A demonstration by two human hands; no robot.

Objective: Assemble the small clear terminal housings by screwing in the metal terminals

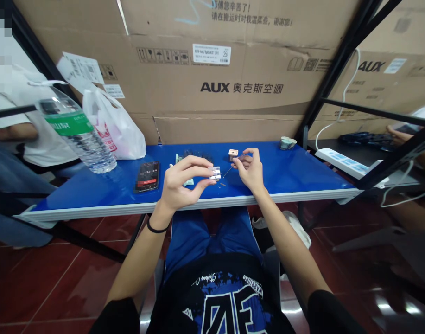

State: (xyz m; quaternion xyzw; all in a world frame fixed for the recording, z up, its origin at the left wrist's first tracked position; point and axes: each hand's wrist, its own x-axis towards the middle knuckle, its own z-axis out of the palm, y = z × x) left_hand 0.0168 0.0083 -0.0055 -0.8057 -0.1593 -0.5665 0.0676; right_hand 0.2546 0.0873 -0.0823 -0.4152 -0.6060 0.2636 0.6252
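My left hand (184,181) pinches a small silvery block (215,173) with dark holes between thumb and fingertips, just above the blue table (268,178). To its right, my right hand (250,171) is closed around a thin screwdriver (228,171), its dark shaft slanting down-left towards the block. Whether the tip touches the block I cannot tell. Under the hands lies a small flat brownish piece (222,184). Just beyond my right fingers sits a small orange-pink box (233,152). Dark small pieces (198,155) and bits of wrapper (188,182) are partly hidden behind my left hand.
A phone (147,176) lies at the left, near a water bottle (78,130) and a white plastic bag (113,125). At the back right is a small greenish container (288,143). A power strip (347,163) stands beyond the black frame post. Other people sit at both sides.
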